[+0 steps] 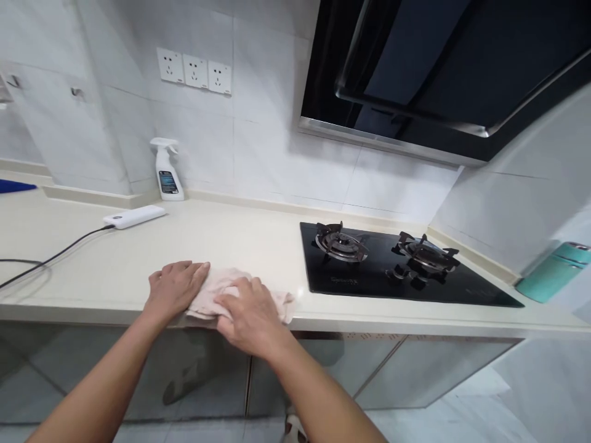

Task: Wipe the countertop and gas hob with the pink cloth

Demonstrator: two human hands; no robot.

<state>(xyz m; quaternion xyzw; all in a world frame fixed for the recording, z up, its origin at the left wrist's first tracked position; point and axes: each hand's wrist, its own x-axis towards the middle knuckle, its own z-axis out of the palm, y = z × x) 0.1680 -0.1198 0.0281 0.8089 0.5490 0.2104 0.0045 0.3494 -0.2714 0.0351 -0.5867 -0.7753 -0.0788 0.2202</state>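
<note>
A pale pink cloth (pixel 217 284) lies crumpled at the front edge of the cream countertop (pixel 115 271). My left hand (pixel 174 288) rests flat on the cloth's left part, fingers pointing right. My right hand (pixel 249 314) presses down on its right part, palm down, with a corner of the cloth showing past it. Both hands touch the cloth without lifting it.
A black two-burner gas hob (pixel 397 264) sits to the right under a black range hood (pixel 443 67). A white spray bottle (pixel 168 170) stands by the tiled wall. A white power bank (pixel 135 216) with a black cable lies at left. A teal object (pixel 554 271) is at far right.
</note>
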